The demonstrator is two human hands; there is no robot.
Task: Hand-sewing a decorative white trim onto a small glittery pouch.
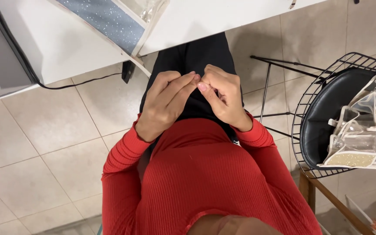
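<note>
Red ribbed sleeves frame our left hand (164, 104) and right hand (223, 98), fingertips pinched together at twelve o'clock over our black lap on something too small to identify, presumably light and slippery; clear glittered pouches (362, 130) rest at three o'clock.

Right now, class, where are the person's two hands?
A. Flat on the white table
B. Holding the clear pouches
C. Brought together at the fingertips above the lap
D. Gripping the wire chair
C: the left hand and the right hand meet fingertip to fingertip over the black trousers, apart from the white table, the wire chair and the clear pouches.
</note>
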